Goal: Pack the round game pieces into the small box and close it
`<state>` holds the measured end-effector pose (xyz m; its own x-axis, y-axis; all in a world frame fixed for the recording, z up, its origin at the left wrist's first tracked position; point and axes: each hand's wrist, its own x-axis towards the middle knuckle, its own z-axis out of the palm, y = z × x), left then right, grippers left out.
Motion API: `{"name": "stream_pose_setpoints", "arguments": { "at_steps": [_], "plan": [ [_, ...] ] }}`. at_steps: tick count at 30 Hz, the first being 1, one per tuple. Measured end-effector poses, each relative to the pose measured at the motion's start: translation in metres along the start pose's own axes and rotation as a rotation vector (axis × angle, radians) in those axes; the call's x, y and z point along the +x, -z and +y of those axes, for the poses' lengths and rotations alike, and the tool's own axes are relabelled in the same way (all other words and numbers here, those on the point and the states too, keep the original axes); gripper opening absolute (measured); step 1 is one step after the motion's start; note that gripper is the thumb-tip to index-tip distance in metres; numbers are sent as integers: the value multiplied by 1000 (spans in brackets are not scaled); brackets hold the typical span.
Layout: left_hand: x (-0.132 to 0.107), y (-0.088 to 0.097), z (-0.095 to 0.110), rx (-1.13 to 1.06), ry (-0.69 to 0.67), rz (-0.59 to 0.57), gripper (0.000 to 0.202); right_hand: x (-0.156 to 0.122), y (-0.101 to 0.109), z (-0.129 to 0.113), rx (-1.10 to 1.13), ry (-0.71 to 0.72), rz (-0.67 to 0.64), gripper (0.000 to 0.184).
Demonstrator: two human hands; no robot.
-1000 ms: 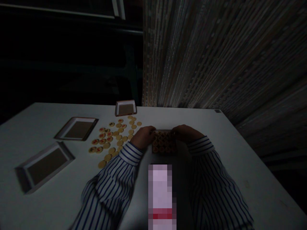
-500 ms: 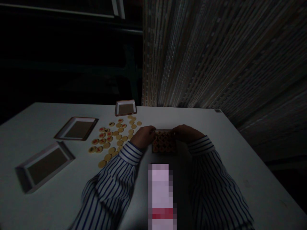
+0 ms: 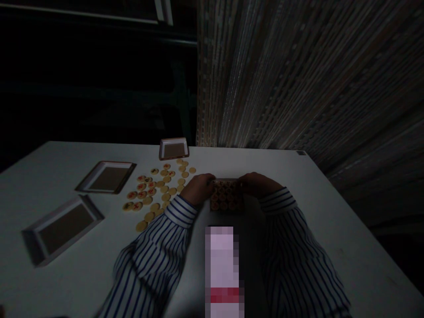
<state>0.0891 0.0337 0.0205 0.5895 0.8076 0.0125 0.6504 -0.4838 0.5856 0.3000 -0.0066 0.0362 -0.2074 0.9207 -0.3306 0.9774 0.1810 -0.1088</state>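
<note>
Well, hands at tray edges

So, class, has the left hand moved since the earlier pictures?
No, not visibly: judged against the farthest tray, the left hand stays in the same place.

A white table bears loose pieces, trays and a filled box.

dark shape newly visible, lower left corner
</note>
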Motion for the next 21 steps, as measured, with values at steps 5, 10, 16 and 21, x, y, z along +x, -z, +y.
{"name": "stream_pose_setpoints", "arguments": {
  "at_steps": [5,10,16,21],
  "plan": [
    [0,0,0,11,-6,-6,30,-1,0,1,17,4,-8,27],
    [1,-1,-3,17,-29,0,30,-3,3,-2,33,-14,-13,26],
    [0,0,-1,9,-7,-5,30,-3,4,1,28,-9,24,28],
    [0,0,-2,9,-18,1,30,-4,3,3,-9,-41,93,34]
  ]
}}
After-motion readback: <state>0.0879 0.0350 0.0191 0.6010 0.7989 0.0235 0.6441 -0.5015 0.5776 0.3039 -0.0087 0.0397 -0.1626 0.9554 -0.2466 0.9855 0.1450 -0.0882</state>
